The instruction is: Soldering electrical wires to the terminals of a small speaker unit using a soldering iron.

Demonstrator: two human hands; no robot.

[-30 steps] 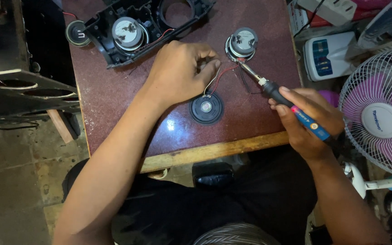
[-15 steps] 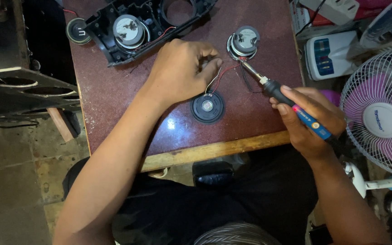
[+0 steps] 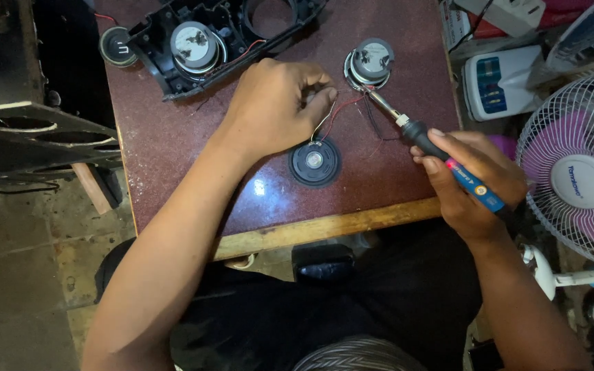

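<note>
At twelve o'clock of the table (image 3: 173, 158), the right hand (image 3: 472, 182) grips a soldering iron (image 3: 441, 158) – its tip touches the small speaker (image 3: 369, 63). The left hand (image 3: 276, 103) pinches thin wires (image 3: 331, 117) above the flat speaker (image 3: 315, 161). The joint seems unfinished; since before, almost nothing moves – the hands stay.

Two bare forearms and hands (image 3: 280, 103), no sleeves or rings; dark clothing over the lap.
</note>
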